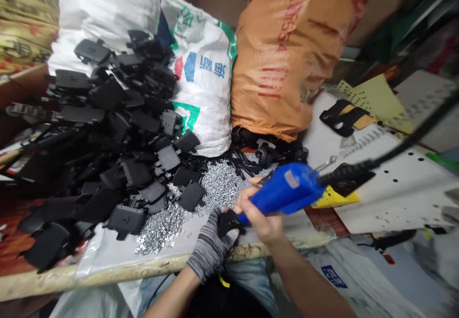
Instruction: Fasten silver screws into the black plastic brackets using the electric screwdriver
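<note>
My left hand (211,247), in a grey striped glove with bare fingertips, is closed around a small black plastic part (228,222) at the table's front edge. My bare right hand (263,217) grips a blue electric screwdriver (287,189), tilted with its front end down at the black part. Its tip is hidden there. A black cable (358,165) runs from the tool's rear toward the upper right. Just beyond my left hand lies a heap of silver screws (220,184), and to its left a spread of small nuts (158,229).
Black plastic parts (132,169) are piled over the left side. Behind stand a white sack (204,79) and an orange sack (283,60). On the right is a white perforated board (387,184) with a yellow piece (337,198). The table's front edge (143,268) runs below.
</note>
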`<state>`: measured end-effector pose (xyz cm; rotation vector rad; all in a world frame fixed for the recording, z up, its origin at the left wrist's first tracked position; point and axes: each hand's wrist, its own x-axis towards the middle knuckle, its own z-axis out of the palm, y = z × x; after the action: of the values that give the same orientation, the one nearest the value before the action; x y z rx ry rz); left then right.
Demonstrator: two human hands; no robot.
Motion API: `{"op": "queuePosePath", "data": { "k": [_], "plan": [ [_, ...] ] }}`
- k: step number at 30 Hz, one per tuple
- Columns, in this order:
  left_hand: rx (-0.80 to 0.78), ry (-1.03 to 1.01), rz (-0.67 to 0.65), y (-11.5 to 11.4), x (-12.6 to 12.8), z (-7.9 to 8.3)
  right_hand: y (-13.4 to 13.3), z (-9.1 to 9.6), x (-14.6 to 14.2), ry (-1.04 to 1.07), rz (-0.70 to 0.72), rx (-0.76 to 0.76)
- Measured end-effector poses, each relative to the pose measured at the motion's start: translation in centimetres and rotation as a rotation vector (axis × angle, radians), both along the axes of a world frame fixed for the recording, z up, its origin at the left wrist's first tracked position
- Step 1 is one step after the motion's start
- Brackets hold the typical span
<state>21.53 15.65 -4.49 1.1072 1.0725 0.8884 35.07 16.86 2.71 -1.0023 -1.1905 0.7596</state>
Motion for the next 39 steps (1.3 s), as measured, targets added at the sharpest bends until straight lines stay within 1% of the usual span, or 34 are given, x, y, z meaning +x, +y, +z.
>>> {"op": "queuePosePath", "data": {
  "k": [2,4,5,6,7,8,9,10,11,12,13,14,15,17,18,20,22,24,26,27,28,29,30,31,32,33,34,35,36,37,38,39],
  "plan": [
    [-0.019,0.006,-0.006,0.3,-0.4,1.3,1.0,0.6,1.8,0.045,-0.065,-0.009],
    [-0.076,-0.055,-0.06,0.8,-0.8,2.8,1.6,1.4,3.6,-0.022,-0.187,-0.048],
    [-0.101,-0.117,-0.116,1.1,-0.9,3.6,1.6,1.7,4.3,-0.088,-0.294,-0.046],
    [-0.114,-0.194,-0.168,1.4,-0.9,4.3,1.3,1.8,4.6,-0.162,-0.439,-0.003],
    [-0.107,-0.274,-0.205,1.8,-0.9,4.8,0.9,1.8,4.6,-0.228,-0.611,0.101],
    [-0.085,-0.336,-0.238,2.2,-0.7,5.3,0.4,1.5,4.2,-0.28,-0.787,0.257],
    [-0.054,-0.374,-0.271,2.6,-0.4,5.5,-0.1,1.0,3.6,-0.333,-0.905,0.417],
    [-0.018,-0.386,-0.304,3.0,-0.1,5.7,-0.4,0.3,2.8,-0.391,-0.939,0.548],
    [0.014,-0.371,-0.338,3.4,0.3,5.7,-0.4,-0.4,2.1,-0.455,-0.872,0.603],
    [0.038,-0.329,-0.369,3.9,0.7,5.6,0.1,-1.1,1.6,-0.515,-0.718,0.548],
    [0.057,-0.264,-0.384,4.3,1.0,5.6,1.1,-1.7,1.5,-0.551,-0.559,0.425],
    [0.074,-0.185,-0.369,4.8,1.1,5.5,2.6,-2.0,1.9,-0.566,-0.451,0.257],
    [0.095,-0.098,-0.326,5.2,1.1,5.5,4.4,-2.1,2.8,-0.568,-0.465,0.081],
    [0.145,0.055,-0.247,6.0,0.7,5.6,8.6,-1.7,5.9,-0.655,-0.559,-0.357],
    [0.174,0.104,-0.23,6.4,0.4,5.6,10.6,-1.4,7.8,-0.661,-0.603,-0.458],
    [0.235,0.16,-0.225,6.8,-0.1,5.5,13.6,-0.8,11.3,-0.667,-0.631,-0.591],
    [0.33,0.214,-0.189,7.2,-0.4,5.0,14.8,-0.5,13.5,-0.677,-0.607,-0.654],
    [0.481,0.301,-0.076,7.6,-0.3,4.3,14.3,-0.3,14.1,-0.691,-0.568,-0.667],
    [0.677,0.415,0.049,8.0,0.1,3.5,12.7,-0.2,13.3,-0.689,-0.517,-0.632],
    [0.786,0.473,0.089,8.1,0.3,3.1,11.7,-0.2,12.4,-0.676,-0.471,-0.609],
    [0.895,0.521,0.103,8.1,0.4,2.9,10.5,-0.2,11.4,-0.657,-0.41,-0.59],
    [0.991,0.552,0.089,8.0,0.6,2.8,9.3,-0.1,10.2,-0.637,-0.333,-0.578],
    [1.067,0.554,0.065,7.8,0.6,2.7,8.1,-0.1,8.9,-0.606,-0.234,-0.564],
    [1.11,0.526,0.043,7.6,0.5,2.9,6.9,-0.1,7.7,-0.563,-0.13,-0.542],
    [1.118,0.478,0.034,7.2,0.4,3.1,5.6,0.0,6.5,-0.507,-0.041,-0.502],
    [1.093,0.43,0.034,6.8,0.1,3.5,4.5,0.0,5.6,-0.441,0.001,-0.443],
    [1.046,0.39,0.024,6.3,-0.2,4.1,3.4,0.1,4.8,-0.381,-0.002,-0.374],
    [0.986,0.363,-0.01,5.8,-0.5,4.8,2.4,0.1,4.1,-0.342,-0.037,-0.3],
    [0.92,0.337,-0.083,5.3,-0.9,5.5,1.5,0.3,3.7,-0.342,-0.083,-0.228],
    [0.849,0.31,-0.191,4.7,-1.1,6.3,0.7,0.5,3.4,-0.39,-0.105,-0.163],
    [0.783,0.279,-0.298,4.2,-1.3,7.0,0.0,0.7,3.3,-0.468,-0.087,-0.099],
    [0.724,0.257,-0.384,3.7,-1.5,7.7,-0.6,1.0,3.2,-0.561,-0.032,-0.04]
  ]
}}
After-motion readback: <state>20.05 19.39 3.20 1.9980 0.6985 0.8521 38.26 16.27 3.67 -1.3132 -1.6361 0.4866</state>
